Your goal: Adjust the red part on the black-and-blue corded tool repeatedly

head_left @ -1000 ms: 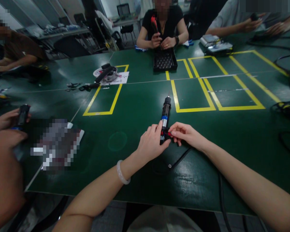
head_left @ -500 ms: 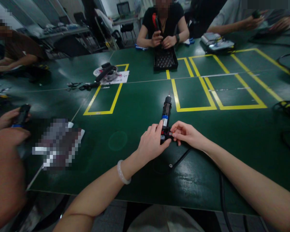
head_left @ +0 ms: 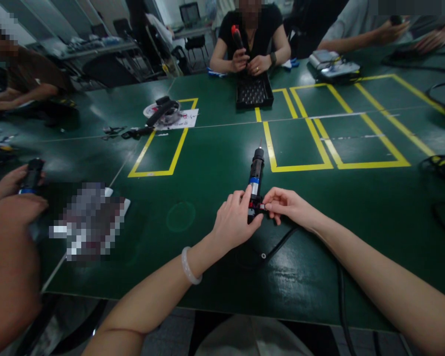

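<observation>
On the green table lies an electric screwdriver [head_left: 256,165], its thin tip pointing away from me. It has a black front, a blue band and a silver section, with small red and black parts bared near its rear. My left hand [head_left: 233,217] is closed over that rear end, thumb and fingers on either side. From the right, my right hand [head_left: 282,201] pinches a small piece at the screwdriver's side; its kind is too small to make out. Below my hands a black cable [head_left: 280,243] with a light round end lies on the table.
Yellow tape frames [head_left: 302,168] mark the table ahead. Across from me a person works over a black tray [head_left: 254,94]. To the left are a co-worker's hand [head_left: 17,212] with a similar tool and a blurred-out packet [head_left: 92,222]. A tape reel [head_left: 162,111] lies farther back.
My hands keep nearly the same grip on the screwdriver, with the right fingers shifting only slightly. The person opposite has tilted the red-and-black tool a little.
</observation>
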`<state>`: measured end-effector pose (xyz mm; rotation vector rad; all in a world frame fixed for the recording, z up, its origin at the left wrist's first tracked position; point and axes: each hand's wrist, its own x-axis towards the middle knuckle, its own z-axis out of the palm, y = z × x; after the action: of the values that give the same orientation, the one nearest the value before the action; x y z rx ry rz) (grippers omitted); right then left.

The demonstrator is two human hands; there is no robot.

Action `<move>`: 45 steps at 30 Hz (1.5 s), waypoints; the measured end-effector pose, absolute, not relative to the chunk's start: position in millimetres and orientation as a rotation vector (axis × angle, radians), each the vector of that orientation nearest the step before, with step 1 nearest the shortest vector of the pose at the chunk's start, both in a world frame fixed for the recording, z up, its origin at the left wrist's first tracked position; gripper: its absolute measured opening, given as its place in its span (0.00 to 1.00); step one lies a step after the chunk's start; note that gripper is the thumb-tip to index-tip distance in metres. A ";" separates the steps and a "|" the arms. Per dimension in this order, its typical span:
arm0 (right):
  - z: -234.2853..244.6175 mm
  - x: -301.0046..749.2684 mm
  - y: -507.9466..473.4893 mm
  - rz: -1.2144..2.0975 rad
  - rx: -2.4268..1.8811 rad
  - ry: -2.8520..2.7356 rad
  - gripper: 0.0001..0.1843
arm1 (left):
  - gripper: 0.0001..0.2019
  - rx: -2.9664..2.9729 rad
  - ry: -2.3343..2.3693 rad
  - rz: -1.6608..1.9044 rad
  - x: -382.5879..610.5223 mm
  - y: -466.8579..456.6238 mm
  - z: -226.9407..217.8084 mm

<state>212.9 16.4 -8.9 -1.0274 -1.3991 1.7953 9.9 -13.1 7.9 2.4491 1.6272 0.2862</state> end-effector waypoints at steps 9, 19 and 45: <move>-11.1 212.8 17.1 1.760 -1.090 -1.443 0.19 | 0.36 2.446 1.638 0.280 11.8 -13.1 10.2; -10.7 210.4 15.8 1.700 -1.133 -1.478 0.18 | 0.38 2.482 1.667 0.261 15.1 -12.8 10.3; -4.7 233.3 26.5 1.552 -1.128 -1.472 0.17 | 0.35 2.646 1.703 0.126 6.1 -4.9 17.3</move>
<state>233.3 26.5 -4.7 -1.1285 -1.4724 1.5518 6.1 -4.9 17.3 2.6456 1.7028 0.1258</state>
